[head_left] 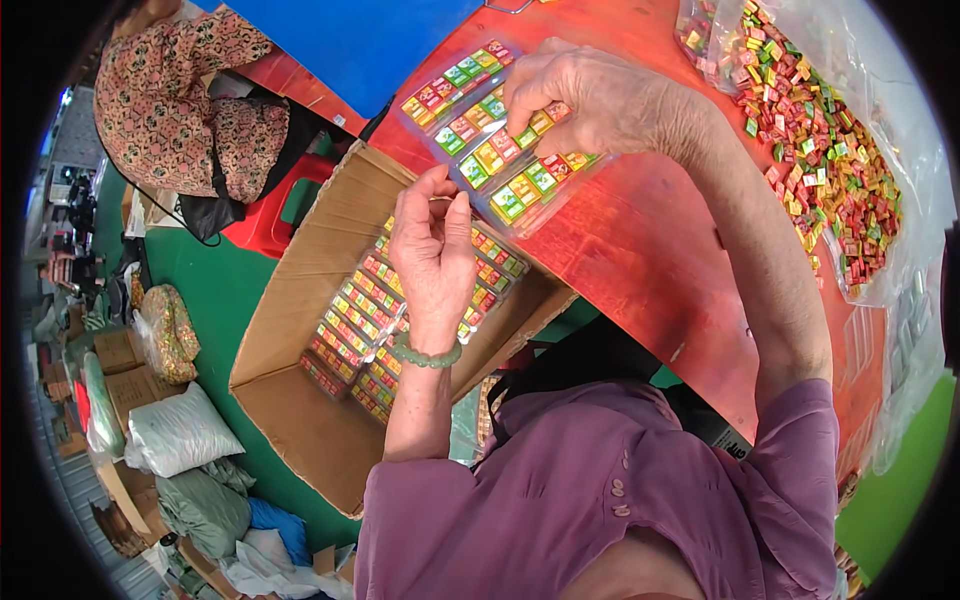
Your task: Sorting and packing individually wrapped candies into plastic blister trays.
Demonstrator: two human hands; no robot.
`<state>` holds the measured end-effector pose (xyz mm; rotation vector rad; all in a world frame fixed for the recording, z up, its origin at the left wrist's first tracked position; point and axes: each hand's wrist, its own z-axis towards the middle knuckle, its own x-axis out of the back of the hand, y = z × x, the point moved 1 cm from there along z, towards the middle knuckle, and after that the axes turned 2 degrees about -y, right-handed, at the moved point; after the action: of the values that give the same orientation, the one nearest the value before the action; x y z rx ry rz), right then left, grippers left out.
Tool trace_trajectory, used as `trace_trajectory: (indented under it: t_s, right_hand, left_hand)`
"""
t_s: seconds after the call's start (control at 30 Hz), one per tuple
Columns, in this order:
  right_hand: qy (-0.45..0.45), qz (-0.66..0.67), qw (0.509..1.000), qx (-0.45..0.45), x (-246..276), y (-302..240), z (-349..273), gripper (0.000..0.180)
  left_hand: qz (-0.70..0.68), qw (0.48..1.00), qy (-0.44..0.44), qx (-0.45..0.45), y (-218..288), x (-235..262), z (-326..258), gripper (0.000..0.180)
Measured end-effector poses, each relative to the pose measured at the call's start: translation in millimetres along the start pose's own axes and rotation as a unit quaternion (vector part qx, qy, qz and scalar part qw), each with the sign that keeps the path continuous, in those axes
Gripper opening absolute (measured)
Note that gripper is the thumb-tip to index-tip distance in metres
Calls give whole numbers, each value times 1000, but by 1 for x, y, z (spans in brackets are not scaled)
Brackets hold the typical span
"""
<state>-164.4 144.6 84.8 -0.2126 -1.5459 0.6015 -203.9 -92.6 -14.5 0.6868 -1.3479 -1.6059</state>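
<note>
A clear plastic tray (463, 100) with rows of small red, yellow and green boxes lies tilted at the edge of the red table. Over its upper right part is my right hand (590, 105), thumb and fingers closed down on small boxes in the rows. My left hand (434, 245), wearing a green bead bracelet (427, 357), is raised at the tray's near left edge. Its fingers are curled, with thumb and forefinger at that edge. Beneath it stands an open cardboard carton (300, 290), holding stacked filled trays (350, 318) of the same boxes.
A big heap of loose small boxes (810, 150) rests on clear plastic on the red table (640, 240). A blue board (350, 40) lies at the far side. A person in patterned clothes (175, 105) sits by a red stool (268, 222). White sacks (182, 430) crowd the green floor at left.
</note>
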Motion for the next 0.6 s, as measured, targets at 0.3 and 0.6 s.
trace_trajectory:
  t_s: [0.3,0.6]
  right_hand:
    - [107,-56,992,29,-2,5,-13,28]
    - [170,-116,976,-63,1,10,-76,27]
  left_hand:
    - [68,997,0,-41,0,-1,-2,31]
    - [114,991,-3,-76,-3,3,-6,31]
